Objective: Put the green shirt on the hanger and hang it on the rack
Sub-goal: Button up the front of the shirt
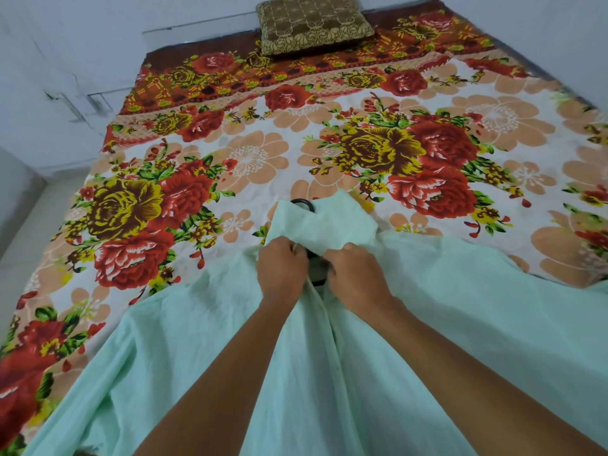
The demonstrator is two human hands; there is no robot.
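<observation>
The pale green shirt [460,324] lies spread across the near part of the bed, collar end pointing away from me. A black hanger is mostly hidden inside it; its hook [302,203] pokes out past the collar, and a dark sliver shows between my hands. My left hand [281,269] is closed on the shirt's left front edge just below the collar. My right hand [357,274] is closed on the right front edge, close beside the left. No rack is in view.
The bed carries a floral sheet [394,143] in red, yellow and peach. A brown patterned pillow [314,24] lies at the far end against the white wall. A strip of pale floor [23,225] runs along the bed's left side.
</observation>
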